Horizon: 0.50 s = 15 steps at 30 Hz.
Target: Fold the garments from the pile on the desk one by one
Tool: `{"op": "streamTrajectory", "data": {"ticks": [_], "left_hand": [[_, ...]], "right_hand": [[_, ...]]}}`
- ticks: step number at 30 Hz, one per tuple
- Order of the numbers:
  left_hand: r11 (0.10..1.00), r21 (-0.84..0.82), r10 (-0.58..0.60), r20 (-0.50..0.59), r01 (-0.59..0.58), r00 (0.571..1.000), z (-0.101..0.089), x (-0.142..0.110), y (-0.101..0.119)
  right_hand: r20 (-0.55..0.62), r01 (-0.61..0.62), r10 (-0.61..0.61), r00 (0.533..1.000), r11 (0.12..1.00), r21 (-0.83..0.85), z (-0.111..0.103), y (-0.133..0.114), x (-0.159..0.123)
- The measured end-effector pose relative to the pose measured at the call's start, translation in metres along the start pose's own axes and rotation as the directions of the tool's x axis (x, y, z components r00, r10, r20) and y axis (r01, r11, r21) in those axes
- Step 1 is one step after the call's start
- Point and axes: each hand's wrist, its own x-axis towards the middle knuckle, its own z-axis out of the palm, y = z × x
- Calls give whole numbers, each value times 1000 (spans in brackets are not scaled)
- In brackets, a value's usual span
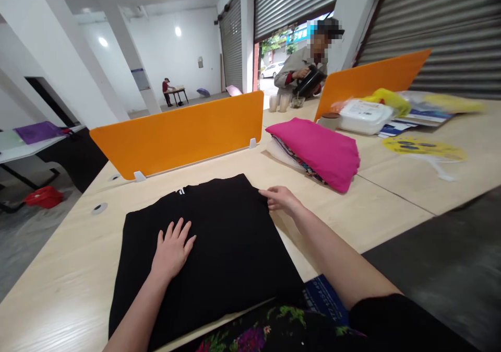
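While the black shirt [211, 253] lay on the table [376, 206], the left hand [172, 250] pressed flat on its middle, fingers spread. The right hand [279, 198] touched its edge at two o'clock, not gripping. It looked like smoothing mid-fold; folding on would need a firm grip.

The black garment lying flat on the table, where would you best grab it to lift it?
Probably the far right corner of the black garment, coming in from the right side: the right hand already rests on that edge, which is free over bare table. The left hand lies flat mid-cloth, where nothing can be pinched.
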Motion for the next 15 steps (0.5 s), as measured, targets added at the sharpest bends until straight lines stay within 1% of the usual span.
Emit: {"op": "streamTrajectory", "data": {"ticks": [1, 3, 6, 8, 10, 12, 14, 15], "left_hand": [[1000, 6, -3, 7, 3, 1000, 0, 0, 0], [1000, 22, 0, 22, -1, 1000, 0, -1, 0], [999, 41, 9, 31, -10, 999, 3, 1, -1], [999, 36, 12, 23, -13, 1000, 4, 4, -3], [1000, 23, 9, 12, -9, 1000, 3, 6, -3], [1000, -7, 0, 0, 0, 1000, -1, 5, 0], [998, -63, -12, -12, 11, 1000, -7, -3, 7], [995, -98, -8, -16, 7, 1000, -10, -10, 12]], "right_hand": [[47, -57, 55, 997, 997, 54, -2, 4, -14], [130, -132, 121, 984, 988, 83, 0, 12, -44], [298, -174, 119, 947, 970, 168, 18, 20, -79], [371, -203, 118, 921, 959, 197, 32, 21, -91], [391, -239, 141, 910, 947, 216, 43, 20, -93], [380, -292, 194, 904, 931, 221, 50, 19, -89], [348, -317, 236, 907, 927, 199, 52, 21, -85], [322, -307, 240, 916, 935, 177, 52, 23, -84]]}}
